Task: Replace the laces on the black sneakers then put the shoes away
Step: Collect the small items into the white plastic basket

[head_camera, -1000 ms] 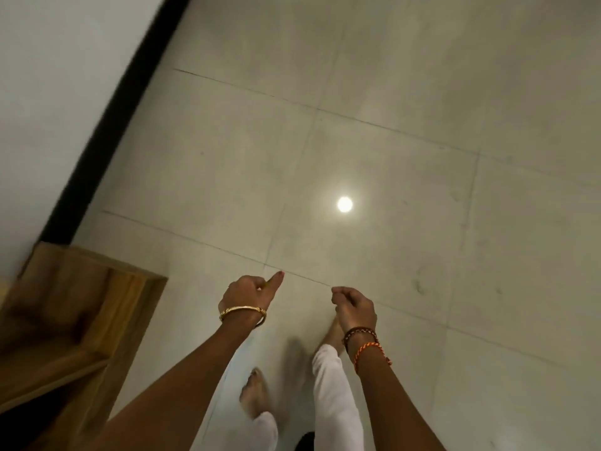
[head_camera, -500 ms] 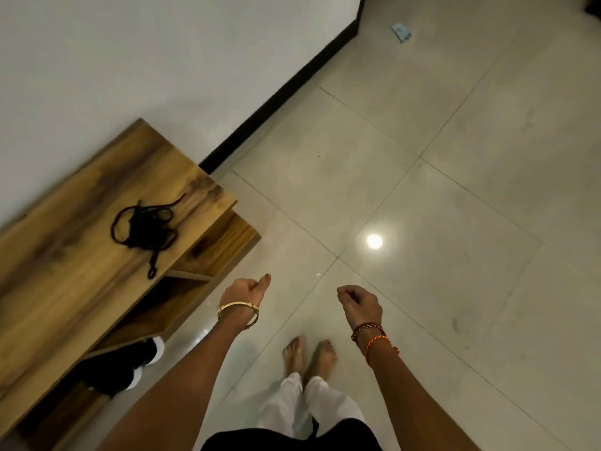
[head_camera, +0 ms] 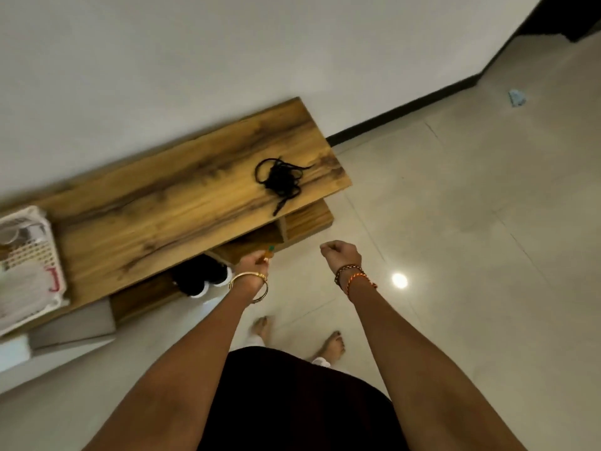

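- Fingers of the left hand (head_camera: 252, 260) are curled round a small thing with an orange and green tip that sticks out toward one o'clock; what it is cannot be told. A gold bangle (head_camera: 248, 281) sits on that wrist.
- Right hand (head_camera: 341, 253) hangs in the air at three o'clock from the left one, well apart from it, fingers curled into a loose fist with nothing in them. Braided brown and orange thread bands (head_camera: 354, 278) circle its wrist.
- Black sneakers (head_camera: 201, 276) with white soles stand on the lower shelf of a wooden shoe rack (head_camera: 146, 216), just at nine o'clock from the left hand, toes toward the floor tiles.
- Black laces (head_camera: 281, 179) lie in a loose tangle on the rack's top board, near its right end, at twelve o'clock from the left hand; one end trails toward the board's front edge.
- White plastic basket (head_camera: 29, 265) rests on the left end of the same top board, its contents pale and blurred.
- Bare feet (head_camera: 333, 345) stand on the grey tiled floor (head_camera: 471, 239) at six o'clock from the hands, and a bright round light reflection (head_camera: 399, 280) shows on a tile at four o'clock from the right hand.
- Small pale blue scrap (head_camera: 516, 98) lies on the floor far off at two o'clock, near the black skirting.
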